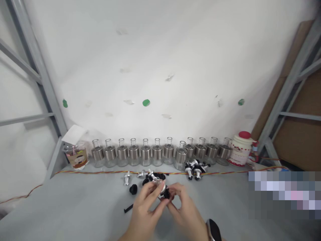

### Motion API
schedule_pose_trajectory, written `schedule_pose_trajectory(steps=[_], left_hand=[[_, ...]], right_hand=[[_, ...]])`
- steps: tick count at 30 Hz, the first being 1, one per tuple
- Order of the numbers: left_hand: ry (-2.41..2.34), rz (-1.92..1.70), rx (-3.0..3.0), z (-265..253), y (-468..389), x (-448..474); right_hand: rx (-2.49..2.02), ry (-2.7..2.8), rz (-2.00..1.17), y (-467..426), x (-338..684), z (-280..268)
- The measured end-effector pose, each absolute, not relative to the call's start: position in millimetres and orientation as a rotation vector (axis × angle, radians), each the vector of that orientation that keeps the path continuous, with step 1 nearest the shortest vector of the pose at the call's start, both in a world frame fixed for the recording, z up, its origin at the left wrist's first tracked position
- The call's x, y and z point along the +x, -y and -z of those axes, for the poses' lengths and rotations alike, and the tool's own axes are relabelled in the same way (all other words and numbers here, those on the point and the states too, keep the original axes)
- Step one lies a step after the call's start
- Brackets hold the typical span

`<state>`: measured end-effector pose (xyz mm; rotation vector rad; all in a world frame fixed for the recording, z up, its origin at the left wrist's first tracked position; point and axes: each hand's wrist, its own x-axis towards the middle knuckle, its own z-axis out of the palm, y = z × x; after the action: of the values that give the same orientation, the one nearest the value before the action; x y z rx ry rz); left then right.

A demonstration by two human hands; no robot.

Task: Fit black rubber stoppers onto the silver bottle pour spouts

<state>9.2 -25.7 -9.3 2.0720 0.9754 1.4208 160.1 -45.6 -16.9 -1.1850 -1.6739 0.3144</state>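
My left hand [147, 202] is closed around a silver pourer spout [163, 186], its fingers pinching it from the left. My right hand [182, 208] is closed on a small black part [166, 193] at the spout's lower end; fingers partly hide where the two meet. Just beyond my left hand lie loose silver spouts [127, 178] and a round black cap [133, 189], with more black caps [159, 176] partly covered. A thin black strip [128, 209] rests left of my left wrist. A pile of silver spouts with black parts [197, 169] lies beyond my right hand.
Along the wall stands a row of glass bottles with metal sleeves [134, 152]. One bottle [181, 155] sits slightly forward. A twisted red-yellow wire [100, 172] crosses the grey table [87, 207]. A drink cup [78, 159] stands left, a cream canister [240, 149] right.
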Motion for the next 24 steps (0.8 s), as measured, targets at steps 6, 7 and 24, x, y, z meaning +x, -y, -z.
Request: schedule_pose_trajectory(steps=[6,7,24], left_hand=[[-0.892,-1.288,1.592,11.5,24.1,17.6],[-0.866,-1.277,1.486,11.7,22.9,19.0],[-0.916,-1.311,1.499,3.3,12.1,13.1]], right_hand=[[-1.053,1.771,-0.251,43.5,164.8,22.4],[-1.051,1.801,-0.252,43.9,165.0,21.7],[-1.047,1.749,-0.228,36.0,168.8,3.4]])
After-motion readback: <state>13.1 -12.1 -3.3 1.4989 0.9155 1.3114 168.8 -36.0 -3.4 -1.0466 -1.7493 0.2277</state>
